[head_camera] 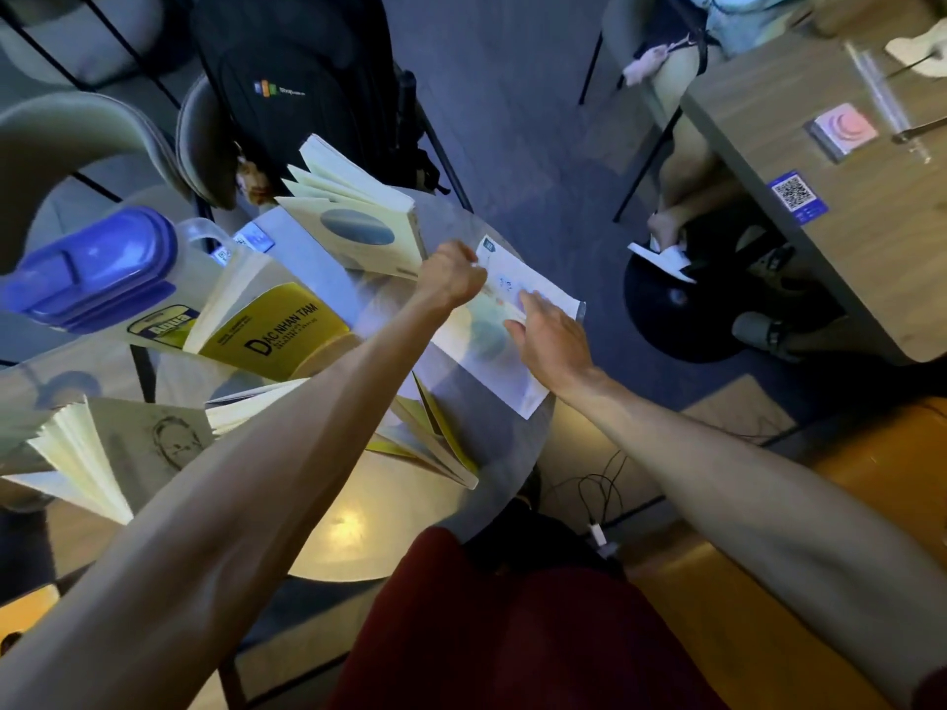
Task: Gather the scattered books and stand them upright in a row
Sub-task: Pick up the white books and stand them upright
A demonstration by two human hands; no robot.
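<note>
A white book lies flat at the far right edge of the round glass table. My left hand is curled at that book's far left corner and seems to grip its edge. My right hand lies flat on its cover with the fingers spread. A cream book with a grey oval stands fanned at the back. A yellow book stands fanned at the left. A book with a sketched face stands fanned at the near left. Another yellow-edged book stands under my left forearm.
A clear jug with a blue lid stands at the table's left. A black backpack rests on a chair behind the table. A wooden table and a seated person's legs are at the right. Cables lie on the floor.
</note>
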